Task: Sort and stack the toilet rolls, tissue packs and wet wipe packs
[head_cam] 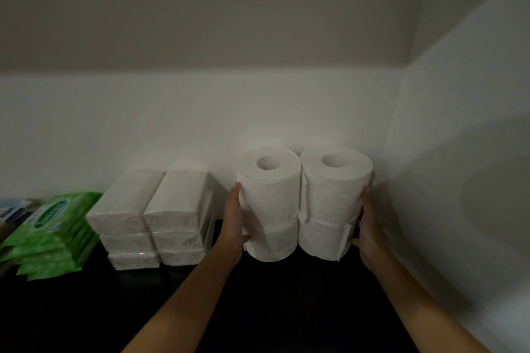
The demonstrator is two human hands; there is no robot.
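Note:
Two columns of white toilet rolls, each two rolls high, stand side by side near the right wall: the left column [269, 203] and the right column [334, 200]. My left hand [233, 223] presses flat against the left column's outer side. My right hand [370, 226] presses against the right column's outer side, squeezing both columns together. To the left stand two stacks of white tissue packs [152, 218], each three high. Further left lies a pile of several green wet wipe packs [54, 235].
Everything rests on a dark countertop [258, 301]. A white wall [229, 112] runs behind and a side wall [459, 152] closes the right. Some blurred bluish items [14, 210] sit at the far left edge.

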